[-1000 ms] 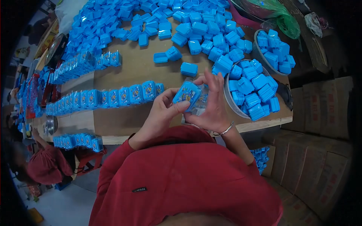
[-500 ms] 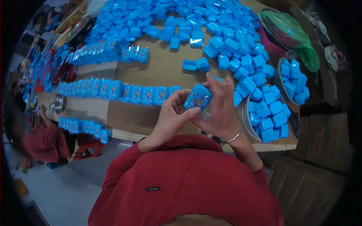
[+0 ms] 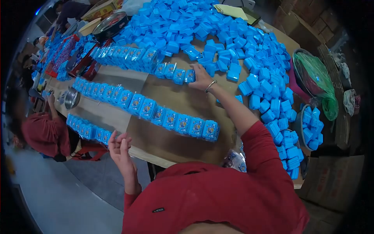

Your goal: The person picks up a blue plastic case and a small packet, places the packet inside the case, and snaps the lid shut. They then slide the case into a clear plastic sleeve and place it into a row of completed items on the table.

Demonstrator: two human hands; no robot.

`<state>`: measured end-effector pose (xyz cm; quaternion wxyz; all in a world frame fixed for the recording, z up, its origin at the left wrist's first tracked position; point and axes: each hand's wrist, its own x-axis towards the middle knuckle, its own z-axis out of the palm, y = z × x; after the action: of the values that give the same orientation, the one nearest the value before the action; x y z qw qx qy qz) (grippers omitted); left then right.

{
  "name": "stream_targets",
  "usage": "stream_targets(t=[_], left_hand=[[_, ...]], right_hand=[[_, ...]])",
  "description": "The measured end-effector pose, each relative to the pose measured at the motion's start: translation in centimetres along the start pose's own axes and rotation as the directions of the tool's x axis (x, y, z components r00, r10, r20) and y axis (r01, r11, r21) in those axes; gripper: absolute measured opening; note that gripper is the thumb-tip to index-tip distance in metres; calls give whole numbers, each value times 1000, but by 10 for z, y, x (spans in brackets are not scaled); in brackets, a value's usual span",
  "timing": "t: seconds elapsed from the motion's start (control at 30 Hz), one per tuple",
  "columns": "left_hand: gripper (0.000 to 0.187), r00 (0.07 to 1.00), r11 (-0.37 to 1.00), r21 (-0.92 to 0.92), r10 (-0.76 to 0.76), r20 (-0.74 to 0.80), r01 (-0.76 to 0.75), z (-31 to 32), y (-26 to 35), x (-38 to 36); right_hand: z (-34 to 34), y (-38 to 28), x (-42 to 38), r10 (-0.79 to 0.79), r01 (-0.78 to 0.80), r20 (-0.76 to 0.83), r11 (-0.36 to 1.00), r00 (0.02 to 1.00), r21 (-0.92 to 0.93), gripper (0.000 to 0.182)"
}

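Observation:
My right hand (image 3: 201, 78) reaches across the table with its fingers on a small blue plastic box (image 3: 189, 76) with a printed lid. That box stands at the right end of a short row of similar boxes (image 3: 170, 70). My left hand (image 3: 122, 153) is raised near the front edge of the table, holding nothing, with its fingers stretched out. Between the hands runs a long row of printed blue boxes (image 3: 148, 108). Beyond my left hand is a shorter front row (image 3: 87, 130).
A large heap of plain blue boxes (image 3: 230, 33) covers the back and right of the table. Blue boxes fill a tub (image 3: 302, 117) at the right, near a green plastic bag (image 3: 317, 78). A metal bowl (image 3: 72, 98) stands left, near a co-worker in a red sleeve (image 3: 46, 130).
My hands have parted. The left has let go of the printed box and moved left; the right has reached away to a box at the back row's end. The view has shifted.

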<state>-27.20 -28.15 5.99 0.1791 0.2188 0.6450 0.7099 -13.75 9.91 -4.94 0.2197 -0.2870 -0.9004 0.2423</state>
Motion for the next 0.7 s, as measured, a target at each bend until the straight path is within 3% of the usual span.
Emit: stream_targets(t=[0.13, 0.23, 0.3, 0.37, 0.4, 0.47, 0.5, 0.6, 0.67, 0.7], left_hand=[[41, 998, 998, -21, 56, -9, -56, 6, -2, 9], [41, 977, 983, 52, 165, 135, -174, 42, 21, 11], [41, 935, 968, 102, 191, 297, -230, 66, 28, 10], [41, 791, 892, 271, 139, 595, -361, 98, 43, 6], [43, 641, 817, 287, 128, 757, -501, 117, 52, 6], [43, 404, 690, 241, 81, 911, -683, 151, 57, 1], [43, 276, 619, 190, 45, 960, -762, 165, 56, -4], [47, 70, 532, 61, -5, 998, -845, 201, 41, -20], [47, 36, 458, 90, -124, 992, -884, 227, 34, -33], [47, 22, 419, 98, -184, 983, -903, 238, 29, -40]], right_hand=[[-36, -22, -15, -81, 70, -65, 986, 995, -152, 91], [-96, -15, -48, -165, 106, -249, 966, 954, -234, 66], [-146, -30, -97, 12, -102, -328, 961, 945, -258, 43], [-180, -49, -155, 148, -243, -380, 946, 913, -214, 28], [-189, -66, -187, 201, -296, -409, 937, 890, -184, 21], [-187, -101, -249, 440, -479, -365, 878, 821, -18, 14], [-179, -110, -278, 497, -528, -301, 849, 814, -28, 12], [-130, -119, -357, 651, -674, -189, 732, 735, -100, 14], [-97, -121, -380, 656, -708, -308, 701, 689, -88, 18], [-87, -122, -383, 583, -670, -407, 735, 704, -106, 18]])
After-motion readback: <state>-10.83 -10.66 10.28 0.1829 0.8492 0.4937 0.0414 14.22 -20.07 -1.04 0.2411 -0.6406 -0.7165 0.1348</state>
